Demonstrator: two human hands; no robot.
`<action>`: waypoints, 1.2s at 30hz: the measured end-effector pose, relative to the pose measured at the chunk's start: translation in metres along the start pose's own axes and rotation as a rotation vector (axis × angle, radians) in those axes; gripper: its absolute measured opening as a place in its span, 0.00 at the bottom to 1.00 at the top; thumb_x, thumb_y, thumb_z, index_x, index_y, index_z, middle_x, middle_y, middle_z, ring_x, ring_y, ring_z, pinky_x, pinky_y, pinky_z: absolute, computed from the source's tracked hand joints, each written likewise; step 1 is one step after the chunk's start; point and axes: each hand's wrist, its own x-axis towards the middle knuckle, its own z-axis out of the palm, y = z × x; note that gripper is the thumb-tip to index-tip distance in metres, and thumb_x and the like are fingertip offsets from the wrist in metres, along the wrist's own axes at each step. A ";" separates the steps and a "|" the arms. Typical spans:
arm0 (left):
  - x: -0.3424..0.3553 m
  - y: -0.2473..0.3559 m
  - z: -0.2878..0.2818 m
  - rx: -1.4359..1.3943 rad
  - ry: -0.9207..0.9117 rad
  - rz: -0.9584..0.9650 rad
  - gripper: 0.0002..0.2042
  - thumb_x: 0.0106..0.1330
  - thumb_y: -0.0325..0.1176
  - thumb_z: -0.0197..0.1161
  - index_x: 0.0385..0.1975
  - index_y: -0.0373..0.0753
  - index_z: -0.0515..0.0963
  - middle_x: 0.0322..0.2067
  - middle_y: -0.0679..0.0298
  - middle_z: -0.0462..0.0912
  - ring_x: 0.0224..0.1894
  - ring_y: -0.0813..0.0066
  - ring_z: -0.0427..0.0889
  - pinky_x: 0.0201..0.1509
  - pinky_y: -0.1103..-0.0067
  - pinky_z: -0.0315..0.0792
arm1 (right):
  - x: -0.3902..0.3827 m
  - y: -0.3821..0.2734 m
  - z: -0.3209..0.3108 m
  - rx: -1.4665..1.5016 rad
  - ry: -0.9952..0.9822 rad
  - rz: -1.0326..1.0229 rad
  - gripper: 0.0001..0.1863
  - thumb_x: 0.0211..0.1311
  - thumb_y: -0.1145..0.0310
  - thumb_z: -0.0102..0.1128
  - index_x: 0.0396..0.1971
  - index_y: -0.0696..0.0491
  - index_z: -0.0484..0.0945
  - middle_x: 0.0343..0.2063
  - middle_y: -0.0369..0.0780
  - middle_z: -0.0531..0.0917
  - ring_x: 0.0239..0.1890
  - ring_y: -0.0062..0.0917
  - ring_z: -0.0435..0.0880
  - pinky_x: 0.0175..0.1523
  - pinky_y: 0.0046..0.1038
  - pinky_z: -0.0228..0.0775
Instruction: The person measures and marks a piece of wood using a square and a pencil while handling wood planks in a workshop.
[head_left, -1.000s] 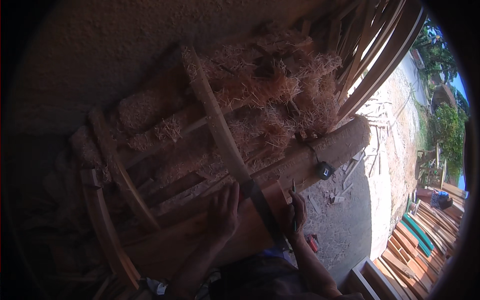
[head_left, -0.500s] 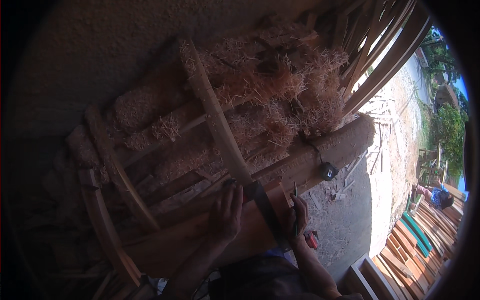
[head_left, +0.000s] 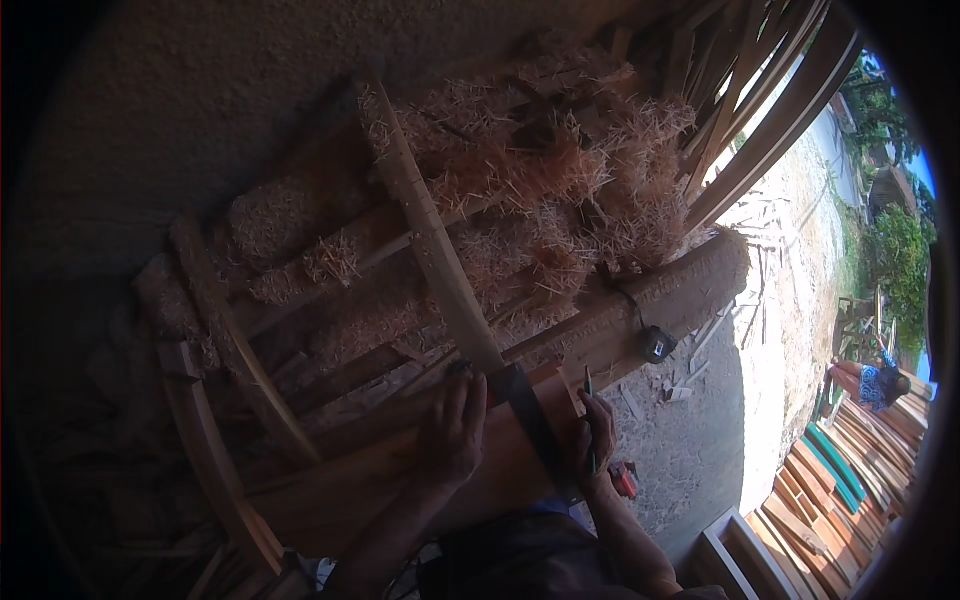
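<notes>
your right hand point(head_left: 597, 437) has its fingers closed around a slim pencil point(head_left: 589, 382), its tip standing up past them. your left hand point(head_left: 453, 437) lies on the wooden board point(head_left: 508, 460), fingers stretched and close together; whether they clamp anything you cannot tell, as the thumb side is too dark.

the board runs beneath your left fingers and reaches toward your right ones. the dark flat blade point(head_left: 540, 432) lies across it, between your two sets of fingers. beyond your right fingertips, a tape measure point(head_left: 656, 345) rests by another timber point(head_left: 692, 285).

the board looks stiff and fairly heavy, best taken by both long edges. the blade seems thin, rigid and apt to slide on smooth wood, so press it flat near its middle. the pencil should be light, with a fragile point: pinch it lower, behind the tip.
</notes>
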 end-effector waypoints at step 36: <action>-0.004 -0.002 0.007 -0.051 0.007 -0.025 0.28 0.75 0.40 0.57 0.72 0.38 0.63 0.66 0.47 0.68 0.60 0.45 0.74 0.61 0.58 0.73 | 0.002 -0.005 0.000 0.038 0.008 0.027 0.19 0.72 0.65 0.53 0.58 0.59 0.76 0.52 0.55 0.80 0.53 0.50 0.83 0.56 0.43 0.76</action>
